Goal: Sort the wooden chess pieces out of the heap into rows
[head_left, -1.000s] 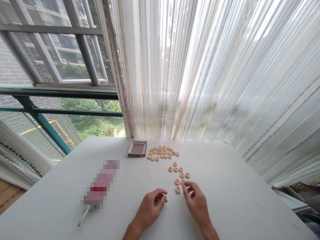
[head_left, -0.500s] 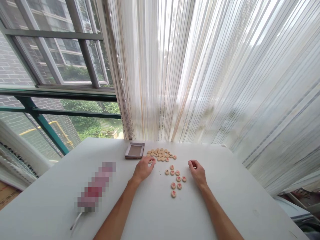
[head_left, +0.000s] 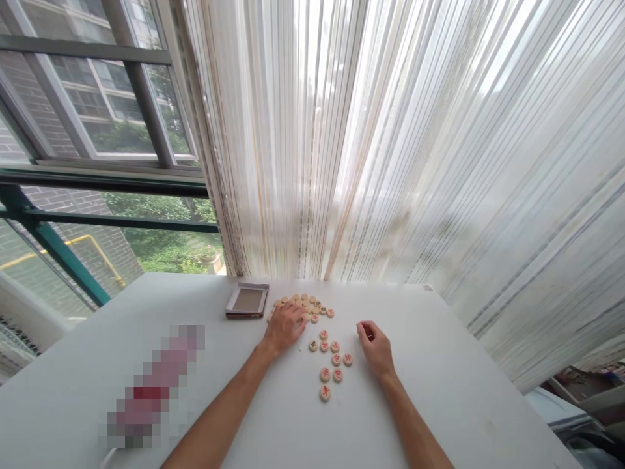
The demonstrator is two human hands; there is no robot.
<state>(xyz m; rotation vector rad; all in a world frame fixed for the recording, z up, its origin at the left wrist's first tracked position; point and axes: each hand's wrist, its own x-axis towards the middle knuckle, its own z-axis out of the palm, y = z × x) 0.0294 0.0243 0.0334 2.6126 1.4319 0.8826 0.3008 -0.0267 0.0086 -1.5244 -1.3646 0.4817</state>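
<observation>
In the head view, the left hand (head_left: 286, 326) has gone from hovering above bare tabletop (head_left: 273, 417) to lying over the near left part of the far cluster of xiangqi pieces (head_left: 312, 301), mostly plain side up. Its fingers are spread low across the discs and hide several of them; whether its grip has taken one, I cannot tell. The right hand (head_left: 372, 337) has pulled back from the near group of xiangqi pieces (head_left: 336, 359), where its fingertips were at a red-marked disc a second ago. It now rests just to the right of that group, fingers curled toward the thumb with no piece visible in them; whether the grip is closed on something small is not clear.

The near group stays as it was: nine discs with their characters up, one black-marked disc (head_left: 313, 346) and the others red. A few marked discs also show at the right side of the far cluster. The handling thus seems to have passed to the far cluster and to the left hand. The shallow box (head_left: 244, 316) sits just left of that cluster, its bottom bare, and a blurred pink item (head_left: 151, 387) lies well apart at the left.
</observation>
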